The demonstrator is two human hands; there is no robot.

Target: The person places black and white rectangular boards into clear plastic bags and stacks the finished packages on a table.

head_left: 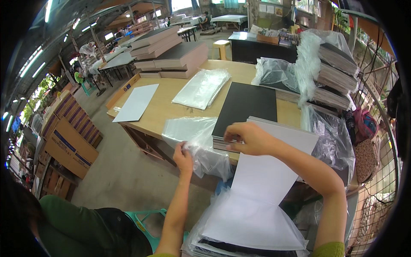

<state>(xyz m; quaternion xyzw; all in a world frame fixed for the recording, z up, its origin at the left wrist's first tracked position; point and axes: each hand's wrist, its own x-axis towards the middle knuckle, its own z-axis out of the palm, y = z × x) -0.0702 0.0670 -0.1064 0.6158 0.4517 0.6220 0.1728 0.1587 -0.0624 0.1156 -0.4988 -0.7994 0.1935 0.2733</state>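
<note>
My left hand [184, 155] pinches the edge of a clear plastic bag [192, 135] that hangs over the front edge of the wooden table [167, 107]. My right hand [248, 138] grips the near corner of a stack of black boards [246, 105] lying on the table. A white sheet [267, 171] leans from that stack down toward my lap, under my right forearm. In my lap lies a bagged pile of boards with a white top [252, 225].
A pile of clear bags [202, 88] and a loose white sheet [137, 103] lie on the table. Tall board stacks [171, 53] stand at the back, bagged stacks [334, 73] at the right. Cardboard boxes [70, 147] sit on the floor at left. A wire fence [376, 184] runs along the right.
</note>
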